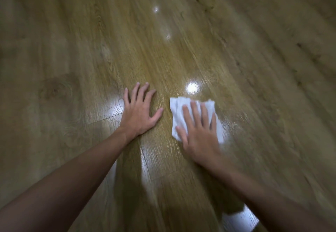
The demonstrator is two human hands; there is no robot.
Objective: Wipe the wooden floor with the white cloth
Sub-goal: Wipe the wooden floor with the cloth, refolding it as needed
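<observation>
Right fingers (195, 115): straight and slightly spread, laid flat on top of the white cloth (179, 115), pointing toward 12 o'clock. They press on it without curling round it. The right hand (199, 133) covers the near half of the cloth; its outline is blurred.

Cloth: crumpled, roughly rectangular, lying flat on the wooden floor (254, 68), at about 4 o'clock from the picture's centre. Its far edge and its 9 o'clock edge show past the fingertips; its 3 o'clock edge shows beside the little finger.

Left fingers (141, 92): straight and fanned wide, thumb out toward 3 o'clock, tips on the bare floor. They hold nothing. The left hand (139, 111) rests palm down at 9 o'clock of the cloth, near it but apart, a strip of bare floor between thumb and cloth.

Both forearms are bare and run from the hands to the bottom corners of the picture.

Floor: brown planks with visible grain, glossy. A bright round reflection (192, 87) lies just beyond the cloth at 12 o'clock; smaller glints follow in a line farther out. Pale sheen shows beside the left hand and between the forearms.
</observation>
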